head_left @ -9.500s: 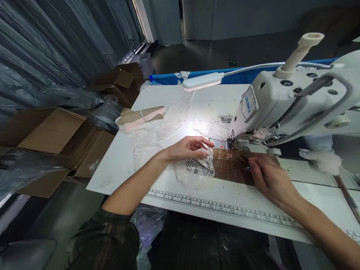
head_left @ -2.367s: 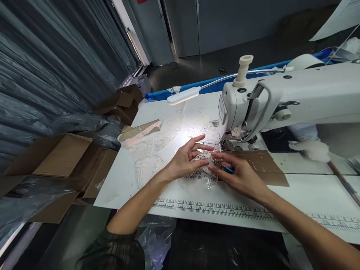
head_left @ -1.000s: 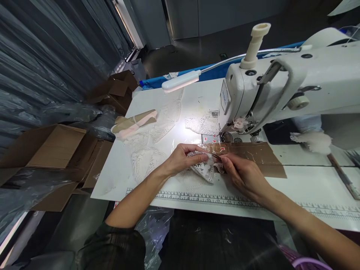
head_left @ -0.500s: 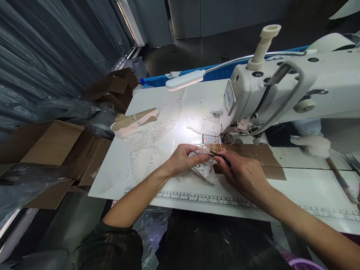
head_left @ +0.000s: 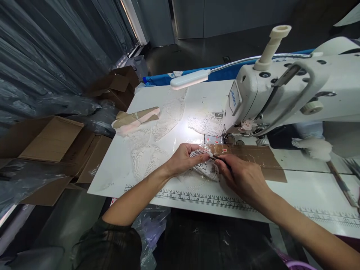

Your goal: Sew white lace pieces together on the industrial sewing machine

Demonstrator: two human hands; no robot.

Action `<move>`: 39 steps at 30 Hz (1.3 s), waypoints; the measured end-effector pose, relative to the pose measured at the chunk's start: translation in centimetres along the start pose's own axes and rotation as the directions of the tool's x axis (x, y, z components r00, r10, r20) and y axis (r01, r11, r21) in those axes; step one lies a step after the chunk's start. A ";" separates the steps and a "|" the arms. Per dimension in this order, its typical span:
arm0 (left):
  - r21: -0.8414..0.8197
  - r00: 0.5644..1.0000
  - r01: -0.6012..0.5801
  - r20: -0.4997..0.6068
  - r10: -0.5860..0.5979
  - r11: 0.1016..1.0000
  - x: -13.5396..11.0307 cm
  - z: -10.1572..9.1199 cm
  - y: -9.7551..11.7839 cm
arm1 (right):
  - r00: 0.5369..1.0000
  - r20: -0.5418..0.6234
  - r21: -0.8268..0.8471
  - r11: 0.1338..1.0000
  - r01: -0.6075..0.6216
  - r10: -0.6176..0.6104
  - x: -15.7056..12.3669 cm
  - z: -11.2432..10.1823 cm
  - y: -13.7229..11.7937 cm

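My left hand (head_left: pixel 182 160) pinches a folded piece of white lace (head_left: pixel 207 169) between thumb and fingers, just above the table in front of the sewing machine. Closed around a pair of dark thread snips (head_left: pixel 218 158), my right hand (head_left: pixel 246 180) holds their narrow tips at the lace edge, close to the left thumb. The tips look together; exactly what they touch is too small to tell. More lace (head_left: pixel 147 159) lies spread flat left of my hands. Another lace piece (head_left: pixel 204 125) rests beside the needle area of the white sewing machine (head_left: pixel 249 92).
A tied roll (head_left: pixel 137 120) of tan and pink material lies at the table's left. A lamp (head_left: pixel 189 79) hangs over the back. Brown card (head_left: pixel 266 161) lies right of my hands, and a ruler scale (head_left: pixel 208 198) runs along the front. Cardboard boxes (head_left: pixel 53 138) stand left.
The snips' tips stood apart and now look together at the lace edge. The lower part of the lace has shifted slightly right and up. The view has moved slightly.
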State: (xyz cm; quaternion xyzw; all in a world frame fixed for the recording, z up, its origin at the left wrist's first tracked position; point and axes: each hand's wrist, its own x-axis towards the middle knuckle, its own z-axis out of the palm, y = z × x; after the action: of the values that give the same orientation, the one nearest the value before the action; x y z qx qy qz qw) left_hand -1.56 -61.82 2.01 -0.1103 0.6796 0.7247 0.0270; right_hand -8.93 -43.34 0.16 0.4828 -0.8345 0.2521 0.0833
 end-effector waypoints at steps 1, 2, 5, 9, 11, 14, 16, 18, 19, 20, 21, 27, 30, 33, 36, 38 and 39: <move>0.013 1.000 -0.015 0.002 0.015 1.000 0.0 0.0 0.0 | 1.000 0.005 -0.027 1.000 0.006 -0.006 0.1 0.0 -0.1; 0.027 1.000 -0.030 0.002 0.030 0.999 0.0 0.1 -0.1 | 1.000 0.014 -0.050 0.999 0.011 -0.011 0.3 -0.1 -0.2; 0.059 0.999 -0.047 0.011 0.046 0.997 0.0 0.1 -0.2 | 0.999 0.047 -0.081 0.997 0.021 -0.017 0.7 -0.2 -0.5; 0.052 0.999 -0.043 0.017 0.042 0.998 0.0 0.1 -0.3 | 0.998 0.060 -0.036 0.999 0.003 -0.001 1.1 -0.4 -0.5; 0.039 0.999 -0.046 0.014 0.046 0.998 -0.1 0.2 -0.3 | 0.998 0.069 -0.014 1.000 0.000 0.001 1.1 -0.5 -0.5; 0.020 0.999 -0.052 0.014 0.052 0.998 -0.1 0.3 -0.2 | 0.996 0.089 0.028 1.000 -0.013 0.011 1.2 -0.6 -0.4; 0.017 0.998 -0.057 0.015 0.057 0.998 -0.2 0.4 0.0 | 0.994 0.100 0.068 0.997 -0.043 0.036 1.2 -0.6 -0.4; 0.022 0.998 -0.062 0.014 0.062 0.998 -0.3 0.5 0.0 | 0.992 0.104 0.096 0.992 -0.076 0.066 1.2 -0.6 -0.3; 0.025 0.998 -0.065 0.015 0.065 0.998 -0.3 0.5 0.0 | 0.991 0.106 0.103 0.991 -0.089 0.079 1.2 -0.6 -0.2; 0.024 0.998 -0.069 0.015 0.069 0.997 -0.3 0.5 0.0 | 0.990 0.108 0.108 0.989 -0.098 0.087 1.2 -0.6 -0.2; 0.021 0.997 -0.073 0.015 0.073 0.997 -0.2 0.5 0.0 | 0.990 0.110 0.110 0.989 -0.102 0.090 1.2 -0.6 -0.1; 0.043 0.995 -0.067 0.079 0.063 0.997 0.1 0.3 -0.3 | 0.990 0.134 0.094 0.994 -0.058 0.045 1.6 -0.7 -0.4; 0.050 0.990 -0.073 0.124 0.066 0.996 0.1 0.3 -0.3 | 0.987 0.152 0.085 0.995 -0.057 0.043 2.0 -0.6 -0.7; 0.067 0.991 -0.081 0.110 0.074 0.994 0.1 0.3 -0.2 | 0.987 0.152 0.055 0.997 -0.057 0.048 2.1 -0.5 -0.9; 0.068 0.992 -0.080 0.107 0.072 0.994 0.0 0.3 -0.2 | 0.991 0.127 0.022 0.999 -0.048 0.045 1.9 -0.5 -0.9; 0.061 0.991 -0.089 0.105 0.082 0.994 0.0 0.4 -0.2 | 0.992 0.118 0.015 0.999 -0.044 0.042 1.8 -0.4 -1.0; 0.059 0.991 -0.091 0.100 0.085 0.994 0.0 0.5 -0.3 | 0.992 0.116 0.021 0.999 -0.048 0.045 1.8 -0.3 -1.0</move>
State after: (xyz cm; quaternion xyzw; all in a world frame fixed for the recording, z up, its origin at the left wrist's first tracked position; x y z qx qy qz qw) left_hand -1.56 -61.34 1.78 -0.0438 0.7042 0.7079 0.0316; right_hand -9.04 -45.00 1.48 0.4781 -0.8458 0.2357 0.0234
